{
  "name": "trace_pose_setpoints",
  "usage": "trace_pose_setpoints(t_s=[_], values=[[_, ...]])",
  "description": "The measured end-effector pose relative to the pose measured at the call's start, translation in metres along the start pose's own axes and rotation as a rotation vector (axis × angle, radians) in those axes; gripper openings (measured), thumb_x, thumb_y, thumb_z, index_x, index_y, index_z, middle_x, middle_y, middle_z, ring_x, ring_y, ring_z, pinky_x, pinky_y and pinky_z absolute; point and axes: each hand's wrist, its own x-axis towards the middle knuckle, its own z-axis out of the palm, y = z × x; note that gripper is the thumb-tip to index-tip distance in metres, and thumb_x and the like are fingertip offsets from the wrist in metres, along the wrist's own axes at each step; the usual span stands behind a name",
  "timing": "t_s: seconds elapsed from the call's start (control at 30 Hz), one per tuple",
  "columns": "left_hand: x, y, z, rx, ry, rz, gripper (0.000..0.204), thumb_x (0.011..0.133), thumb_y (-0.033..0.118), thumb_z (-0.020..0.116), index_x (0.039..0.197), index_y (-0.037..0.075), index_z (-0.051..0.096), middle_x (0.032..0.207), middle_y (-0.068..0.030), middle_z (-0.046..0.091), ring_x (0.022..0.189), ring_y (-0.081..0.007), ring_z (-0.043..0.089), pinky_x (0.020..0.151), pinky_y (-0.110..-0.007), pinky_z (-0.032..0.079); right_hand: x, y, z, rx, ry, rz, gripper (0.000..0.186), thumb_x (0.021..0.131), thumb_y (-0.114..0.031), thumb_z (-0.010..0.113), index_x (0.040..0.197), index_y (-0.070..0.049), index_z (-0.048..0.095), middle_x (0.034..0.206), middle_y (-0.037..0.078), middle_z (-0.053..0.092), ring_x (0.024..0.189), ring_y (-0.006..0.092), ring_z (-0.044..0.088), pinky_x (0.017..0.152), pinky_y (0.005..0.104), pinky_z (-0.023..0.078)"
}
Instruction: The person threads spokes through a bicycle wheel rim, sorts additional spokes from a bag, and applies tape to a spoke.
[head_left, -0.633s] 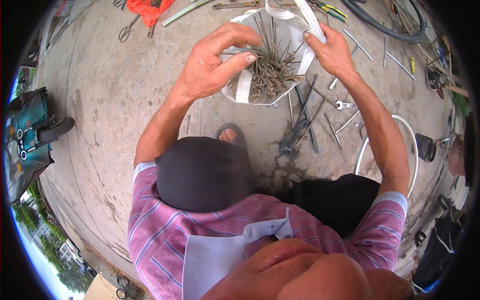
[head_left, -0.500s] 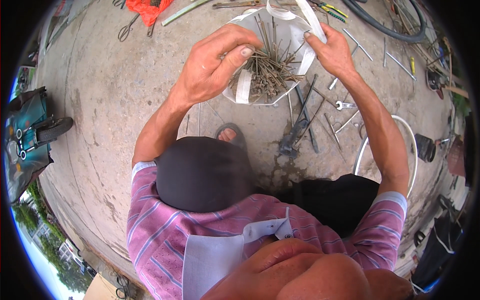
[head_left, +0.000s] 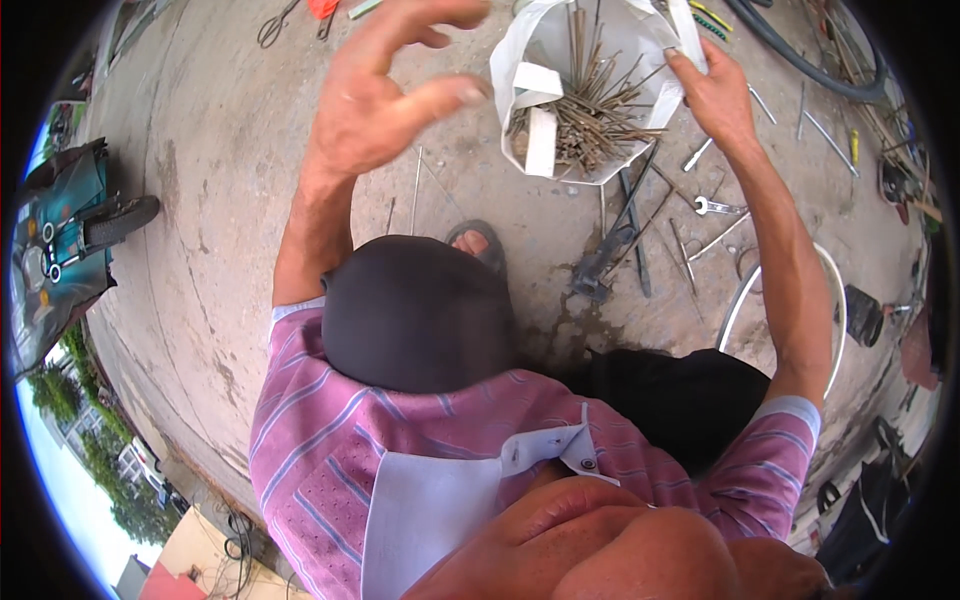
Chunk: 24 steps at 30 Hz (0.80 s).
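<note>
A white bag [head_left: 526, 55] hangs at the top centre, full of thin brown rods [head_left: 595, 115], several sticking upward. My right hand [head_left: 714, 100] grips the bag's strap and rim at its right side, the thumb on top. My left hand [head_left: 365, 105] is off the bag to its left, blurred, fingers spread and curved with nothing visible between them. My dark-trousered knee [head_left: 415, 310] and sandalled foot [head_left: 478, 243] are below.
Scattered steel tools, including a wrench [head_left: 715, 207], lie on the concrete [head_left: 200, 250] right of centre. A black tyre [head_left: 820, 75] is at the upper right, a white hose [head_left: 838, 340] at the right, a teal motorbike [head_left: 75, 240] at the left.
My left hand has pulled away leftward and up from the rods, its fingers spreading. The bag and my right hand have shifted up and right.
</note>
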Motion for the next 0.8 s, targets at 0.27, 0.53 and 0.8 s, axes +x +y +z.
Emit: trace_pose_setpoints(t_s=[0.27, 0.53, 0.8], values=[[-0.167, -0.170, 0.048, 0.646, -0.373, -1.215, 0.057, 0.087, 0.056, 0.067, 0.103, 0.002, 0.075, 0.104, -0.0224, 0.073, 0.100, -0.0356, 0.070, 0.087, -0.045, 0.054, 0.001, 0.006, -0.004, 0.028, -0.012, 0.073, 0.037, 0.094, -0.034, 0.067, 0.114, -0.004, 0.071, 0.078, 0.005, 0.072, 0.064, 0.0124, 0.062, 0.063, 0.0309, 0.051], [-0.207, -0.191, 0.074, 0.570, -0.372, -1.242, 0.045, 0.083, 0.044, 0.069, 0.104, 0.005, 0.075, 0.104, -0.0205, 0.074, 0.102, -0.0356, 0.071, 0.089, -0.044, 0.054, -0.005, 0.002, -0.002, 0.105, -0.019, 0.048, 0.033, 0.096, -0.030, 0.067, 0.115, -0.003, 0.070, 0.079, 0.003, 0.071, 0.065, 0.0090, 0.061, 0.062, 0.0292, 0.050], [-0.195, -0.179, 0.092, 0.663, -0.271, -1.255, 0.034, 0.080, 0.032, 0.063, 0.099, 0.005, 0.074, 0.099, -0.0220, 0.074, 0.100, -0.0381, 0.070, 0.087, -0.044, 0.055, -0.008, -0.012, 0.003, 0.084, -0.046, 0.045, 0.033, 0.096, -0.028, 0.066, 0.116, -0.002, 0.069, 0.082, 0.002, 0.071, 0.069, 0.0087, 0.061, 0.065, 0.0284, 0.050]])
